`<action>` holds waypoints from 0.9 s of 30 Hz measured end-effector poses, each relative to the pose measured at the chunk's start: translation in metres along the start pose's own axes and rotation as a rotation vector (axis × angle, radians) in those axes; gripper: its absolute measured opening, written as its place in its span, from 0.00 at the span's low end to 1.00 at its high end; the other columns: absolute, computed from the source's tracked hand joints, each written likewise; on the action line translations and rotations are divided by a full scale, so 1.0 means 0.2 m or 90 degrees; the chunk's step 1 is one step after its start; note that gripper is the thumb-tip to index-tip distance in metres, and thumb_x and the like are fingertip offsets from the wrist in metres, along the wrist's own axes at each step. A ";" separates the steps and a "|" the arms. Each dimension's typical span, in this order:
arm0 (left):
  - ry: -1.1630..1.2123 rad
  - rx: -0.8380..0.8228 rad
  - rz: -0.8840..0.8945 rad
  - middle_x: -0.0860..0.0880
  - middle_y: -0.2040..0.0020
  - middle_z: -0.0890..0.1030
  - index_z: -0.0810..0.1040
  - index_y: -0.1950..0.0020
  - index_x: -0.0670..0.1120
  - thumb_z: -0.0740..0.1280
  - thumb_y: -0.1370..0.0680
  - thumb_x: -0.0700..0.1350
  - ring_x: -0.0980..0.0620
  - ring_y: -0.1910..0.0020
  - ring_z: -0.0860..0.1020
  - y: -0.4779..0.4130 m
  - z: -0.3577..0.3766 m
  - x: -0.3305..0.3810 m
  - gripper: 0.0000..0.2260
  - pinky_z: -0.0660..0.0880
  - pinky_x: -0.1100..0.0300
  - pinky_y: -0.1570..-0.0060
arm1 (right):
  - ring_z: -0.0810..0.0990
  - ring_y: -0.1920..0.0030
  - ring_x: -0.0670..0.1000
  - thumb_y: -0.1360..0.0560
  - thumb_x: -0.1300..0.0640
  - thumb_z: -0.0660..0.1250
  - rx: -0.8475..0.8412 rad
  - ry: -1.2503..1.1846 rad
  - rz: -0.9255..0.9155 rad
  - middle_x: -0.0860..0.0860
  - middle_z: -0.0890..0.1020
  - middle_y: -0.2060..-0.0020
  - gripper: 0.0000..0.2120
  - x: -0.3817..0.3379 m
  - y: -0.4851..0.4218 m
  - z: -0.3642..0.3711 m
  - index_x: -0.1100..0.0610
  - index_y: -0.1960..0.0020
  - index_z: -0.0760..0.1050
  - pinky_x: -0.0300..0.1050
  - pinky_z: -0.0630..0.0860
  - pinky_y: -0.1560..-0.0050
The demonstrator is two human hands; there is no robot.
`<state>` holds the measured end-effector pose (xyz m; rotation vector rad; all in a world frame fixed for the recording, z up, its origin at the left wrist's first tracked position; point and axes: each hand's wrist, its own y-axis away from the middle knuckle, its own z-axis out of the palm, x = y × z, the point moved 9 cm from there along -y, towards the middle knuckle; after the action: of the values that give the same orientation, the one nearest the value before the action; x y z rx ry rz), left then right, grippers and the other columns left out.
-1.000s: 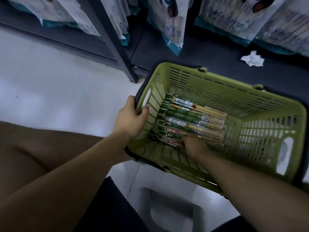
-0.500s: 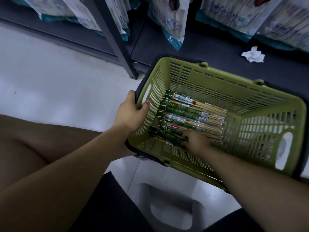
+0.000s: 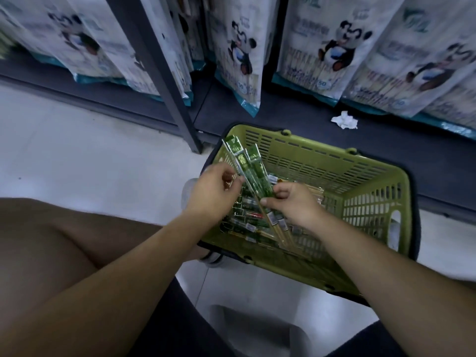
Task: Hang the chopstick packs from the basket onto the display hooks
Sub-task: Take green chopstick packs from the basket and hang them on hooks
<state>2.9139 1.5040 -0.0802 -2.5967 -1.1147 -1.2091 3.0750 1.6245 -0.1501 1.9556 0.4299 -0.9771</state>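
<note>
Right hand (image 3: pixel 291 202) pinches chopstick packs (image 3: pixel 253 176) mid-length; left hand (image 3: pixel 213 193) curls at their edge (pinch or touch, can't tell); prob. light, stiff, slick wrap; grip nr top header.

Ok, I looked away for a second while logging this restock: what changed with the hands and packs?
The right hand lifted a few chopstick packs out of the basket, tops tilted up and away. The left hand let go of the basket's wall and now pinches the lifted packs too. The basket, the remaining packs inside and the crumpled paper stayed put.
</note>
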 end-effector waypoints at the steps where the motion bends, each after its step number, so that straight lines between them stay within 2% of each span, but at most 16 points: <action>1: 0.103 -0.069 -0.065 0.51 0.49 0.83 0.80 0.44 0.50 0.69 0.20 0.55 0.54 0.53 0.81 0.01 0.08 -0.02 0.10 0.80 0.54 0.49 | 0.80 0.59 0.35 0.30 0.55 0.80 -0.017 -0.003 -0.017 0.38 0.83 0.60 0.09 -0.07 0.02 0.02 0.48 0.57 0.81 0.30 0.72 0.60; 2: 0.234 -0.123 -0.126 0.50 0.46 0.84 0.81 0.41 0.49 0.70 0.19 0.55 0.52 0.48 0.82 0.02 0.14 -0.02 0.12 0.80 0.52 0.43 | 0.80 0.59 0.35 0.30 0.54 0.80 -0.029 -0.010 -0.028 0.38 0.83 0.62 0.09 -0.13 0.04 0.05 0.48 0.58 0.81 0.28 0.71 0.61; 4: 0.453 -0.158 -0.191 0.49 0.41 0.85 0.81 0.36 0.48 0.69 0.18 0.51 0.49 0.40 0.82 0.04 0.22 0.00 0.13 0.78 0.48 0.36 | 0.84 0.57 0.46 0.30 0.53 0.81 -0.044 -0.042 -0.027 0.46 0.86 0.57 0.10 -0.19 0.06 0.09 0.53 0.52 0.82 0.30 0.73 0.59; 5: 0.513 -0.150 -0.194 0.49 0.41 0.86 0.81 0.36 0.48 0.68 0.17 0.49 0.48 0.39 0.82 0.04 0.23 0.00 0.12 0.79 0.50 0.37 | 0.85 0.57 0.50 0.30 0.53 0.80 -0.050 -0.056 -0.021 0.51 0.86 0.54 0.14 -0.20 0.06 0.12 0.56 0.48 0.82 0.34 0.74 0.58; 7: 0.563 -0.115 -0.204 0.50 0.46 0.87 0.82 0.41 0.47 0.66 0.16 0.47 0.48 0.42 0.83 0.03 0.20 -0.01 0.08 0.81 0.56 0.44 | 0.85 0.59 0.46 0.30 0.53 0.80 -0.067 -0.100 0.006 0.52 0.86 0.52 0.18 -0.19 0.07 0.16 0.57 0.43 0.82 0.37 0.75 0.61; 8: 0.570 -0.091 -0.220 0.50 0.48 0.88 0.82 0.43 0.47 0.65 0.15 0.47 0.48 0.43 0.84 0.02 0.17 -0.04 0.08 0.81 0.55 0.46 | 0.85 0.59 0.44 0.29 0.54 0.79 -0.083 -0.127 0.022 0.51 0.87 0.53 0.16 -0.17 0.06 0.17 0.56 0.44 0.83 0.38 0.76 0.61; 10: 0.585 -0.046 -0.249 0.47 0.49 0.88 0.77 0.43 0.46 0.62 0.14 0.48 0.46 0.46 0.86 -0.01 0.12 -0.09 0.08 0.81 0.47 0.45 | 0.86 0.53 0.47 0.27 0.52 0.77 -0.099 -0.129 0.043 0.49 0.87 0.53 0.10 -0.10 0.03 0.16 0.53 0.47 0.84 0.44 0.80 0.58; 13: 0.574 -0.005 -0.243 0.46 0.60 0.87 0.71 0.43 0.44 0.59 0.13 0.48 0.44 0.59 0.87 -0.04 0.03 -0.14 0.08 0.84 0.46 0.56 | 0.83 0.49 0.47 0.25 0.52 0.76 -0.077 0.099 0.049 0.46 0.84 0.51 0.08 0.12 -0.06 0.10 0.51 0.48 0.83 0.43 0.77 0.49; 16: 0.541 0.004 -0.227 0.48 0.66 0.84 0.70 0.41 0.40 0.59 0.13 0.49 0.46 0.67 0.84 -0.04 0.00 -0.15 0.11 0.83 0.53 0.65 | 0.82 0.48 0.50 0.24 0.58 0.75 -0.117 0.259 0.086 0.52 0.84 0.48 0.09 0.42 -0.11 0.14 0.56 0.44 0.83 0.41 0.75 0.47; 20: 0.518 0.015 -0.206 0.47 0.65 0.83 0.71 0.37 0.36 0.60 0.13 0.49 0.48 0.67 0.82 -0.06 0.01 -0.14 0.16 0.82 0.54 0.65 | 0.80 0.44 0.54 0.25 0.56 0.75 -0.173 0.397 0.102 0.54 0.82 0.41 0.16 0.66 -0.14 0.27 0.55 0.38 0.81 0.46 0.77 0.44; 23: 0.526 0.018 -0.213 0.47 0.64 0.82 0.71 0.37 0.34 0.61 0.14 0.49 0.49 0.67 0.81 -0.08 0.02 -0.15 0.17 0.81 0.55 0.65 | 0.80 0.45 0.53 0.25 0.53 0.75 -0.195 0.432 0.104 0.52 0.82 0.40 0.19 0.74 -0.14 0.33 0.52 0.34 0.78 0.45 0.75 0.47; 27: 0.510 -0.007 -0.212 0.46 0.63 0.81 0.73 0.44 0.39 0.63 0.14 0.48 0.49 0.66 0.81 -0.09 0.06 -0.16 0.12 0.82 0.54 0.62 | 0.80 0.46 0.55 0.23 0.51 0.73 -0.216 0.470 0.081 0.52 0.82 0.42 0.16 0.75 -0.16 0.37 0.52 0.36 0.78 0.46 0.76 0.48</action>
<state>2.8974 1.5025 -0.1150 -1.6375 -1.3275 -2.0411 3.1159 1.5690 -0.3066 1.9404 0.8076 -0.0542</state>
